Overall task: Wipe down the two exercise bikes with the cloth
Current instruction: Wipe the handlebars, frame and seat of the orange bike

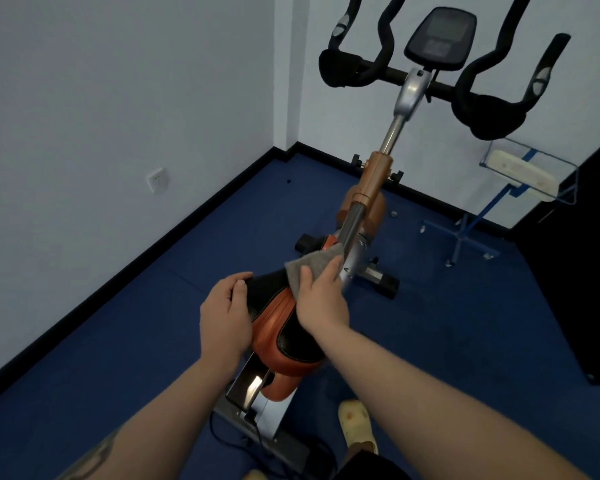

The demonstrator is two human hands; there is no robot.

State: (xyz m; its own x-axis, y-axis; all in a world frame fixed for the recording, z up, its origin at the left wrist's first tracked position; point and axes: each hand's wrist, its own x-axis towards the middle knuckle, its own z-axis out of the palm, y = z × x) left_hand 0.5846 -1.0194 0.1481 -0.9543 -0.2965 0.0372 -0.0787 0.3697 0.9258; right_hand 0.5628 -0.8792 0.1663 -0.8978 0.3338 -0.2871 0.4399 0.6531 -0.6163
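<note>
One orange and silver exercise bike (374,181) stands in front of me, with black handlebars and a console (439,36) at the top. Its orange and black saddle (281,327) is directly below me. My left hand (226,317) rests on the saddle's left side, fingers curled over its edge. My right hand (321,296) presses a grey cloth (314,268) against the saddle's nose, beside the silver frame tube. A second bike is not in view.
Blue carpet covers the floor. White walls meet in a corner behind the bike, with a socket (157,180) on the left wall. A clear stand (520,174) holding a white object is at right. A dark panel (575,265) stands far right. My foot in a pale shoe (355,424) is below.
</note>
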